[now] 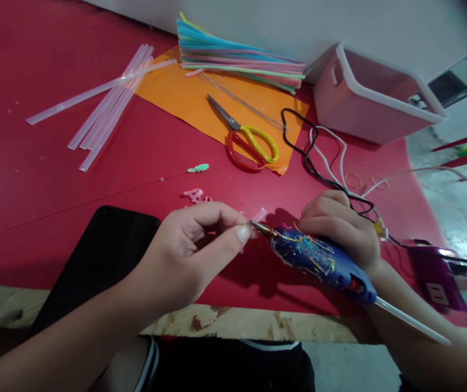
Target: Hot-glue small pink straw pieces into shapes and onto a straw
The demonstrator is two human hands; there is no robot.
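Note:
A blue hot glue gun (319, 261), crusted with dried coloured glue and with a clear glue stick (413, 321) poking out of its back, is gripped in my right hand (341, 228). Its metal nozzle meets the fingertips of my left hand (200, 250). Thumb and forefinger there are pinched together; whatever lies between them is too small and hidden to name. Pink curled scraps (195, 195) lie on the red table just beyond my left hand. Past them rests a thin wire with a green fuzzy tip (198, 168).
Scissors (253, 144) and a bundle of pipe cleaners (241, 57) lie on orange paper (176, 100). Spare glue sticks (113, 106) are at the back left. A black phone (102, 261) sits by my left forearm. Cables (319, 169), a pink bin (359, 98) and a purple power strip (437, 277) occupy the right.

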